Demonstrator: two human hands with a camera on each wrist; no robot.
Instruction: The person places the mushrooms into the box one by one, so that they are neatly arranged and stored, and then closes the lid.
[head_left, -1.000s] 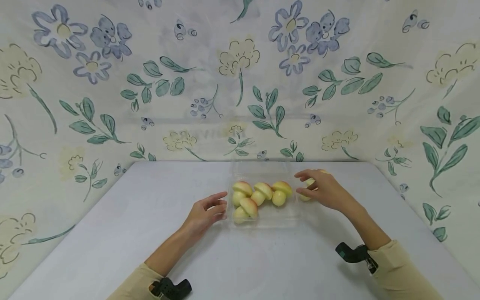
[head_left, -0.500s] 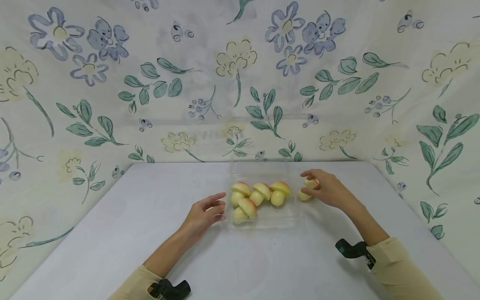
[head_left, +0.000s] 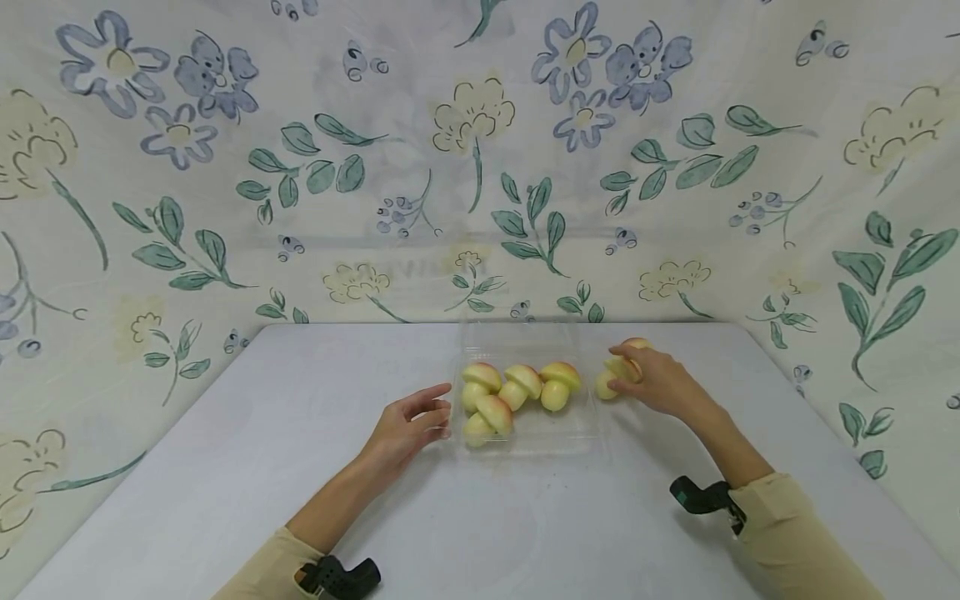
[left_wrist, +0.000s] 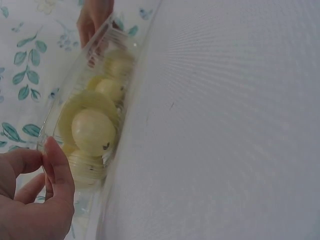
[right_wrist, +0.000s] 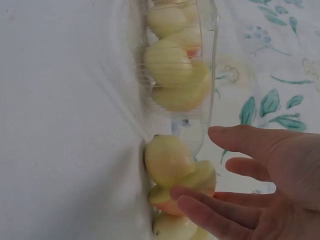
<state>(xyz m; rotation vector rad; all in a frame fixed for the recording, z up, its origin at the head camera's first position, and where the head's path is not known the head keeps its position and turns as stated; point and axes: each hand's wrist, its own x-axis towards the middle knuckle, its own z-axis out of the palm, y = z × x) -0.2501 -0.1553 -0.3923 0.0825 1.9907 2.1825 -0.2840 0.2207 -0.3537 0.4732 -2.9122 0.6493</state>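
Note:
A clear plastic box [head_left: 555,429] with an open lid holds several pale yellow mushroom-shaped pieces [head_left: 555,383], their domed caps tinged red. My left hand [head_left: 405,429] is at the box's left side, fingertips right at its rim [left_wrist: 42,142]. Outside the box, on the right, another mushroom-shaped piece [head_left: 606,385] lies on the table. Around its cap my right hand [head_left: 660,382] reaches with fingers spread; in the right wrist view the fingers [right_wrist: 200,207] overlap the piece [right_wrist: 170,160], while the thumb [right_wrist: 235,140] stands apart from it.
One more yellow piece [head_left: 637,342] with a reddish top shows behind my right hand. The white table [head_left: 525,533] meets a flower-printed cloth [head_left: 480,208] at its back edge. Dark wrist cameras [head_left: 341,577] sit at both sleeves.
My right hand has shifted slightly right, lowering its fingers around the loose mushroom-shaped piece, more of which now shows. The left hand stays at the box's side.

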